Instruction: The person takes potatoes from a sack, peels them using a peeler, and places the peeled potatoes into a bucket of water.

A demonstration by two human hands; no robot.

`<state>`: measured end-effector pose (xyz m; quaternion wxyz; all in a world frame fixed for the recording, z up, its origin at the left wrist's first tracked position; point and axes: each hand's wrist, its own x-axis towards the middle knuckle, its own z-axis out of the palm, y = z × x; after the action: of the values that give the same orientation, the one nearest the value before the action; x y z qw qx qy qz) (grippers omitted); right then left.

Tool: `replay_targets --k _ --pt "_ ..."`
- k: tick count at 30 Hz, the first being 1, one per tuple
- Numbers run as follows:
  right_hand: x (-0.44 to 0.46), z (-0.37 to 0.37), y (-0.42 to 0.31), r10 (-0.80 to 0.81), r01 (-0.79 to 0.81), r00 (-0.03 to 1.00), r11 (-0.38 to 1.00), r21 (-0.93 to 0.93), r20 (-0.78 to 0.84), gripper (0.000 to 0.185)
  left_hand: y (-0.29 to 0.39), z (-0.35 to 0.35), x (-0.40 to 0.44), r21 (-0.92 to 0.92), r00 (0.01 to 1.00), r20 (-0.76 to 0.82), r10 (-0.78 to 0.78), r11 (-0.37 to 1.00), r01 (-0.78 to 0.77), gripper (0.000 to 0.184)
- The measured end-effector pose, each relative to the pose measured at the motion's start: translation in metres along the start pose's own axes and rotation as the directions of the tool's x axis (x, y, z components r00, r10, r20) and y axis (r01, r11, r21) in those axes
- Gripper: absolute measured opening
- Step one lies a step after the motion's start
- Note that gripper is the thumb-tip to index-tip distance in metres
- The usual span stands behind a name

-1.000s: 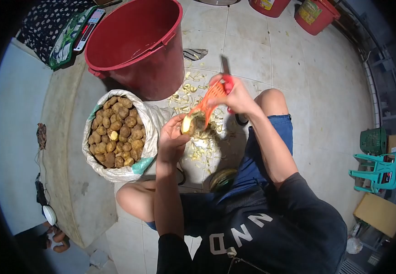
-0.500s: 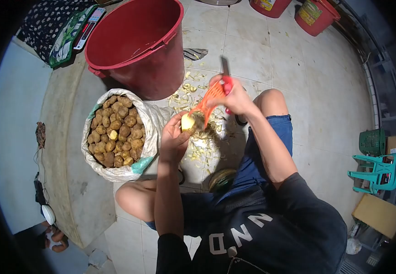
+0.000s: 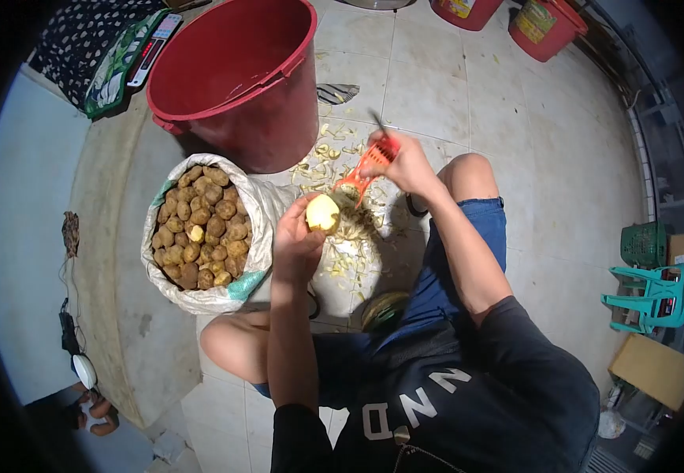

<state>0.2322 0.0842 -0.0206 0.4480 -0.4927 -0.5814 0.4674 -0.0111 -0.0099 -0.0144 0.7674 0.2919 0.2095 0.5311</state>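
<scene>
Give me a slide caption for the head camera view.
Left hand holding a partly peeled potato, right hand an orange peeler, above scattered peelings, beside an open potato sack.

White light fell from above onto the tiled floor [image 3: 523, 150], strong around its middle and duller toward its right edge, where the shelving [image 3: 677, 138] sat in gloom. A dark, soft-edged shadow lay between the peeled potato [image 3: 323, 211] and the blue shorts [image 3: 456, 252]; another hugged the big red bucket [image 3: 283, 118]. The potato's bare flesh gleamed palest. The knife blade [image 3: 379, 123] looked blurred and the orange peeler [image 3: 355, 180] slightly soft. The blue wall [image 3: 31, 221] bowed in fisheye fashion, and the view's corners were black.
</scene>
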Motion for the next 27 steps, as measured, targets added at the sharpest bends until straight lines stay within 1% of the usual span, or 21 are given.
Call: replay_targets --k 1,2,3,4,6,8,10,12,13,14,15,16,18,20,22,23,24,25,26,27 --pt "-0.009 0.006 -0.022 -0.06 0.075 0.996 0.96 -0.268 0.063 0.044 0.001 0.0 0.0 0.025 0.998 -0.046 0.036 0.999 -0.035 0.069" --pt "-0.017 0.012 -0.034 -0.102 0.161 0.985 0.844 -0.512 0.142 0.043 0.002 0.002 0.001 0.05 0.993 -0.091 0.076 0.996 -0.071 0.066" --pt "-0.022 0.015 -0.034 -0.122 0.202 0.977 0.773 -0.602 0.172 0.042 0.004 0.004 0.003 0.028 0.989 -0.117 0.09 0.996 -0.087 0.063" --pt "-0.03 0.021 -0.046 -0.082 0.204 0.974 0.716 -0.667 0.21 0.036 0.005 0.005 0.002 0.03 0.988 -0.122 0.092 0.996 -0.089 0.063" --pt "-0.049 0.036 -0.053 -0.056 0.235 0.966 0.599 -0.766 0.252 0.032 0.005 0.008 0.002 0.063 0.961 -0.213 0.175 0.984 -0.165 0.062" --pt "-0.063 0.052 -0.062 -0.053 0.265 0.957 0.556 -0.788 0.284 0.035 0.001 0.007 0.004 0.091 0.951 -0.235 0.2 0.979 -0.184 0.063" --pt "-0.067 0.06 -0.067 -0.049 0.276 0.953 0.554 -0.786 0.3 0.037 -0.001 0.007 0.003 0.111 0.931 -0.242 0.273 0.961 -0.253 0.063" --pt "-0.067 0.062 -0.073 -0.035 0.257 0.958 0.545 -0.798 0.285 0.029 0.0 0.012 0.002 0.112 0.933 -0.256 0.255 0.966 -0.233 0.063" --pt "-0.058 0.06 -0.062 -0.036 0.257 0.958 0.545 -0.798 0.285 0.029 0.0 0.014 0.002 0.111 0.934 -0.268 0.238 0.97 -0.215 0.062" --pt "-0.043 0.055 -0.042 -0.006 0.213 0.967 0.559 -0.801 0.253 0.028 -0.003 0.013 0.002 0.11 0.934 -0.268 0.236 0.971 -0.214 0.062" --pt "-0.039 0.052 -0.04 0.028 0.162 0.976 0.573 -0.804 0.216 0.027 -0.005 0.012 0.0 0.078 0.943 -0.248 0.22 0.975 -0.207 0.062" --pt "-0.037 0.047 -0.04 0.02 0.161 0.978 0.569 -0.806 0.21 0.027 -0.005 0.011 0.005 0.048 0.952 -0.219 0.215 0.977 -0.21 0.061" --pt "-0.04 0.042 -0.046 -0.023 0.174 0.975 0.696 -0.696 0.22 0.026 -0.005 0.009 0.008 0.063 0.944 -0.238 0.229 0.973 -0.22 0.061" --pt "-0.057 0.052 -0.068 0.011 0.209 0.962 0.613 -0.762 0.273 0.024 -0.005 0.008 0.007 0.094 0.929 -0.282 0.238 0.971 -0.22 0.062" --pt "-0.063 0.058 -0.075 -0.01 0.241 0.957 0.589 -0.771 0.291 0.023 -0.006 0.007 0.01 0.089 0.935 -0.261 0.241 0.97 -0.225 0.062" --pt "-0.054 0.054 -0.059 -0.007 0.237 0.957 0.592 -0.77 0.289 0.023 -0.007 0.007 0.009 0.085 0.94 -0.242 0.24 0.97 -0.226 0.062" --pt "-0.039 0.048 -0.03 0.046 0.155 0.971 0.619 -0.77 0.233 0.023 -0.007 0.007 0.006 0.081 0.946 -0.223 0.236 0.971 -0.223 0.062" --pt "-0.029 0.041 -0.017 0.09 0.077 0.981 0.638 -0.766 0.174 0.023 -0.006 0.008 0.005 0.085 0.948 -0.214 0.236 0.971 -0.223 0.062" --pt "-0.025 0.033 -0.024 0.071 0.087 0.979 0.703 -0.706 0.191 0.032 -0.003 0.007 0.005 0.074 0.954 -0.194 0.229 0.973 -0.218 0.063" --pt "-0.021 0.029 -0.026 -0.012 0.133 0.982 0.75 -0.648 0.188 0.039 -0.003 0.007 0.002 0.061 0.958 -0.185 0.219 0.976 -0.211 0.064"
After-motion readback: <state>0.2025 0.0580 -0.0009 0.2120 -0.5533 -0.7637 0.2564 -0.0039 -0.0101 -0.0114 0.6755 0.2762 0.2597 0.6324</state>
